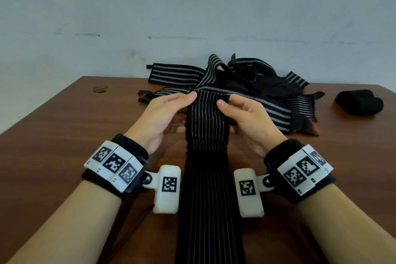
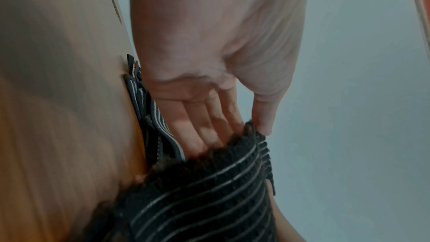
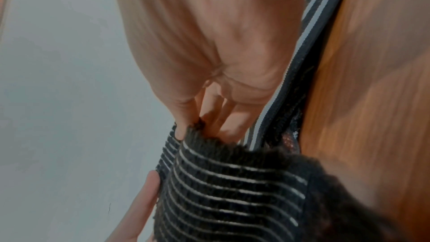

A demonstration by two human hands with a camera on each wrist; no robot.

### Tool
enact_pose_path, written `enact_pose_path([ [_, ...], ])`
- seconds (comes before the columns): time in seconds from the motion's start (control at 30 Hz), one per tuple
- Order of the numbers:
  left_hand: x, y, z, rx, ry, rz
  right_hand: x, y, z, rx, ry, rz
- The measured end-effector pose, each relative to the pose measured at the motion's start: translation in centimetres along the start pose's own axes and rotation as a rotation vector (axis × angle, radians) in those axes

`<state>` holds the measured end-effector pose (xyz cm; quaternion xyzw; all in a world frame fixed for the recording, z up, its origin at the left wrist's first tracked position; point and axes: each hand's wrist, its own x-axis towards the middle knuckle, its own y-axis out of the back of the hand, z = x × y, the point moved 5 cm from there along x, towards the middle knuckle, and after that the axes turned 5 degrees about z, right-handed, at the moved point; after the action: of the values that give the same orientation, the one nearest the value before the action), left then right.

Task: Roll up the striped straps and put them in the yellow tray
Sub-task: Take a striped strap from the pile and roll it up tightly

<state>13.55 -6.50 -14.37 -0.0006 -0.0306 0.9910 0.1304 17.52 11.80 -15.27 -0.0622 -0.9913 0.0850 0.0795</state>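
Left hand [image 1: 158,113] and right hand [image 1: 242,113] each pinch top edge of striped strap [image 1: 206,135], thumb over, fingers behind; strap hangs flat below grip toward viewer, unrolled; beyond grip, heap of loose straps [image 1: 246,83] waits on table [image 1: 64,135]; far right, dark bundle [image 1: 360,102], possibly rolled already; yellow tray not in view.

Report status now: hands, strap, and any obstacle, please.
Left hand and right hand pinch strap top corners. Strap unrolled. Yellow tray not in view.
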Motion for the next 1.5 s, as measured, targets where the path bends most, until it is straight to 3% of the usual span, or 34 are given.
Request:
enact_pose_path([
  [0.3,0.03,-0.14,-0.10,-0.122,0.108,-0.057,0.08,0.23,-0.41,-0.035,0.091,0.015],
  [0.73,0.16,0.27,-0.41,0.025,-0.023,0.040,-0.23,-0.10,0.12,0.033,-0.130,-0.088],
  [1.0,0.18,0.21,-0.19,0.075,-0.053,0.000,-0.02,0.67,-0.36,-0.026,0.006,0.008],
  [1.13,0.18,0.22,-0.53,0.057,0.006,-0.017,0.12,0.72,-0.37,-0.098,0.051,0.013],
  [1.3,0.02,0.03,-0.44,0.102,0.008,-0.063,0.20,0.69,-0.37,-0.128,0.057,0.014],
  [1.5,-0.11,0.21,-0.29,0.070,-0.042,0.002,-0.02,0.44,-0.19,-0.140,0.021,-0.021],
])
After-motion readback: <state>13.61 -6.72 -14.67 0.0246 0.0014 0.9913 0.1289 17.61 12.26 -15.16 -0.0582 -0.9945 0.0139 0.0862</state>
